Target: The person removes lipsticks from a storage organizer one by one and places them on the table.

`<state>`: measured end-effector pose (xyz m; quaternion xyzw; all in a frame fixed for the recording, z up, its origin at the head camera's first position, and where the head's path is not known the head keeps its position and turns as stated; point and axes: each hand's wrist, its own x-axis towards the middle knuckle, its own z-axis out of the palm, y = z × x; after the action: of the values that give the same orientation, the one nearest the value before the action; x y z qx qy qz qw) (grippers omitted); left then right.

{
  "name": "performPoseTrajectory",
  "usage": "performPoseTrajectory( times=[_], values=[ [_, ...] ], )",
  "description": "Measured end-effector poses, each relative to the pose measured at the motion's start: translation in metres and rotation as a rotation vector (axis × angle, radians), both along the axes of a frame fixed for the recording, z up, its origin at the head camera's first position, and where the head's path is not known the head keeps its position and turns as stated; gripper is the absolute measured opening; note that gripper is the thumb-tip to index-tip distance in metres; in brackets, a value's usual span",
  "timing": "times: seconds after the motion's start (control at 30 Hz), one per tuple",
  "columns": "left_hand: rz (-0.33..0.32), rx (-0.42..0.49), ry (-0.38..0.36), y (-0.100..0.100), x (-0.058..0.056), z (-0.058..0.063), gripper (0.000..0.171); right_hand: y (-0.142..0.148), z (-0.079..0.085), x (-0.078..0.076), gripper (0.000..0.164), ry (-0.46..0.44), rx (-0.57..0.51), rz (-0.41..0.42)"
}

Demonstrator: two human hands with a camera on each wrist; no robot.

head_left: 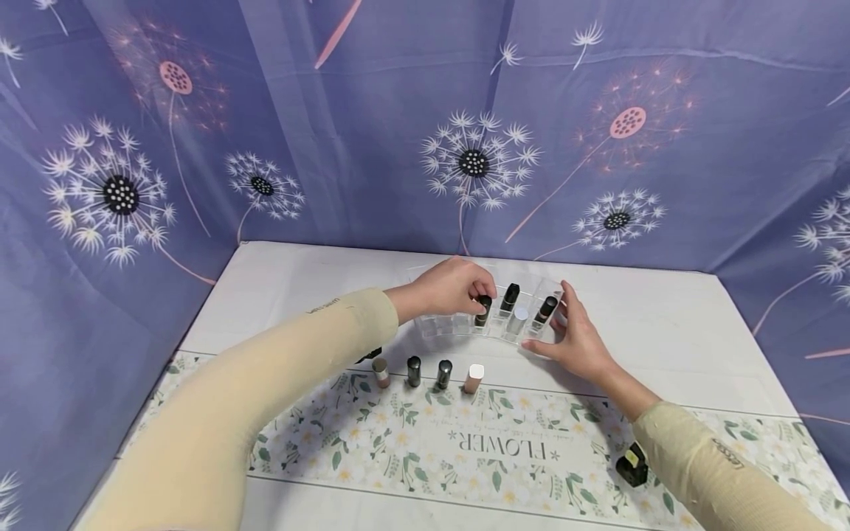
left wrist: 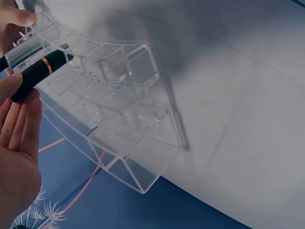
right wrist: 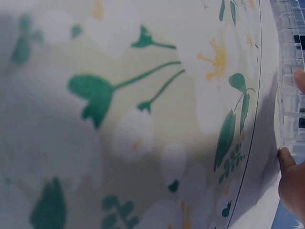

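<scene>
A clear, tiered lipstick holder (head_left: 446, 324) sits on the white table (head_left: 677, 332), and 3 lipsticks stand in its right half: 1 black lipstick (head_left: 510, 298) in a rear compartment, 1 silver-grey lipstick (head_left: 516, 320) in a front compartment, and 1 gold-banded black lipstick (head_left: 546, 310) near the right end. A 4th, the dark green lipstick (left wrist: 37, 76) with a gold band, is at a front compartment to the left of these, pinched between the thumb and fingers of the left hand (head_left: 457, 286); whether its base touches the compartment floor cannot be told. The right hand (head_left: 576, 341) is spread wide round the holder's right end, thumb at the front corner and fingers along the side, holding it.

Nearer the person, 4 more lipsticks stand in a row by the far edge of the floral runner (head_left: 505, 472): 1 brown-capped lipstick (head_left: 381, 372), 2 black tubes (head_left: 414, 372), and 1 pink lipstick (head_left: 474, 379) with a white top. A black object (head_left: 370, 355), mostly hidden, lies beside the left sleeve (head_left: 265, 376), and 1 black item with a yellow-green patch (head_left: 632, 467) is by the right sleeve (head_left: 717, 472), partly covered
</scene>
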<state>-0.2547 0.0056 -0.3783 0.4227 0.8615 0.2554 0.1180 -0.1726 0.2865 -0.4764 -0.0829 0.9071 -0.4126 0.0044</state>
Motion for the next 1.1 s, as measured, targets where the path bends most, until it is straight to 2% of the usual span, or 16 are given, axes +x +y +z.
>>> performPoseTrajectory(
  times=[0.43,0.6,0.77,1.1],
  values=[
    [-0.008,0.017,0.017,-0.001,0.009,0.023,0.022,0.001,-0.003,0.0,0.134,0.013,-0.002,0.002],
    [-0.016,0.016,0.019,-0.001,0.015,0.028,0.021,0.001,-0.003,0.0,0.134,0.014,-0.016,0.004],
    [-0.019,0.021,0.0,0.0,0.026,0.032,0.02,0.002,-0.003,0.0,0.134,0.011,-0.028,0.006],
    [-0.048,0.01,-0.02,0.005,0.044,0.033,0.018,0.002,-0.001,-0.001,0.133,-0.001,-0.012,0.013]
  ],
)
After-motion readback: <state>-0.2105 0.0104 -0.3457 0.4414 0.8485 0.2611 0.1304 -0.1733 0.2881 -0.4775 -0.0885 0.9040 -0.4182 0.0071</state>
